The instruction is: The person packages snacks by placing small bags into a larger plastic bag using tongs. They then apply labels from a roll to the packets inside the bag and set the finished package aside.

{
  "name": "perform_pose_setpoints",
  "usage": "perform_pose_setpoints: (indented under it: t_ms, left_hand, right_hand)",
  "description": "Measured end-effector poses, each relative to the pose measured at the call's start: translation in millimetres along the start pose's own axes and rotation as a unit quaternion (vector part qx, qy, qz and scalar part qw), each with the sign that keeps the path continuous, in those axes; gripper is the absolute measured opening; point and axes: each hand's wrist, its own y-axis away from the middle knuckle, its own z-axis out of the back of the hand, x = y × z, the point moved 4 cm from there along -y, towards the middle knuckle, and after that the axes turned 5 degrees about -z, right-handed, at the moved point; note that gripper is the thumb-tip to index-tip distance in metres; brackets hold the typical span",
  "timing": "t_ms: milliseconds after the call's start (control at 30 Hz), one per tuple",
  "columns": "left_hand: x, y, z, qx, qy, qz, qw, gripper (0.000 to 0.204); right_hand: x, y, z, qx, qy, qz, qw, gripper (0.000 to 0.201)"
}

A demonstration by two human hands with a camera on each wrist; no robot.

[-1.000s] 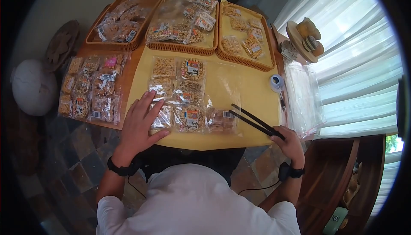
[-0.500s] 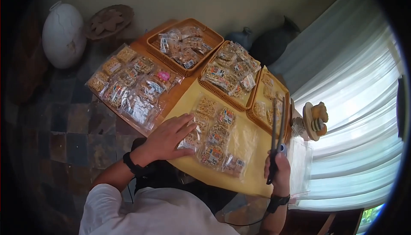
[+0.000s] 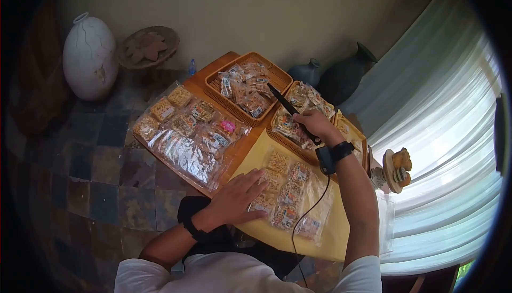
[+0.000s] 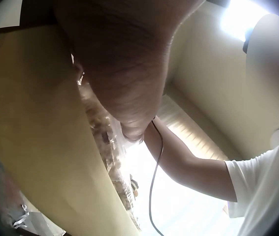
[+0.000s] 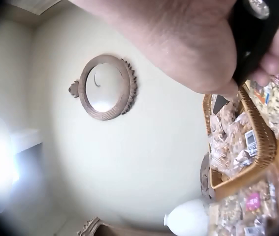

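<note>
In the head view the right hand [image 3: 318, 126] grips black tongs [image 3: 288, 105] above the middle basket, their tips near the right side of the left basket [image 3: 228, 102], which holds small wrapped packets [image 3: 250, 87]. In the right wrist view the hand [image 5: 193, 44] is curled round the tongs' black handle [image 5: 250, 39]. The left hand [image 3: 232, 199] lies with fingers extended on the left edge of a clear bag of wrapped snack blocks [image 3: 290, 191] on yellow paper [image 3: 261, 146]. Whether the tong tips touch a packet is hidden.
A second filled clear bag [image 3: 184, 127] lies on the wooden table's left side. Behind the right arm stand the middle basket [image 3: 320, 157] and a right basket [image 3: 349, 127]. A stand with breads [image 3: 397, 170] is at the right, and dark vases [image 3: 346, 74] stand behind.
The right hand has carried the tongs from the front right up and left, over the baskets. The left hand remains on the bag. The head view has turned toward the left.
</note>
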Motion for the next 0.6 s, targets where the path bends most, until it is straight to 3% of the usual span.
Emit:
perform_pose_setpoints:
  t_ms: [33,333,433,600]
  left_hand:
    - [0.3,0.5,0.1,0.0,0.005,0.0,1.0,0.088]
    - [2.0,2.7,-1.0,-0.02,0.025,-0.01,0.999,0.086]
    - [1.5,-0.3,0.3,-0.014,0.031,-0.014,0.999,0.084]
    - [-0.6,1.5,0.2,0.001,0.03,-0.007,1.0,0.084]
  right_hand:
    - [0.9,-6.5,0.0,0.006,-0.043,-0.009,0.999,0.042]
    - [-4.6,-54.0,56.4,-0.007,0.034,-0.005,0.999,0.037]
    - [-5.0,-56.2,55.3,0.102,0.026,-0.047,0.993,0.035]
    - [-8.8,-91.9,49.6,0.135,0.017,-0.085,0.987,0.031]
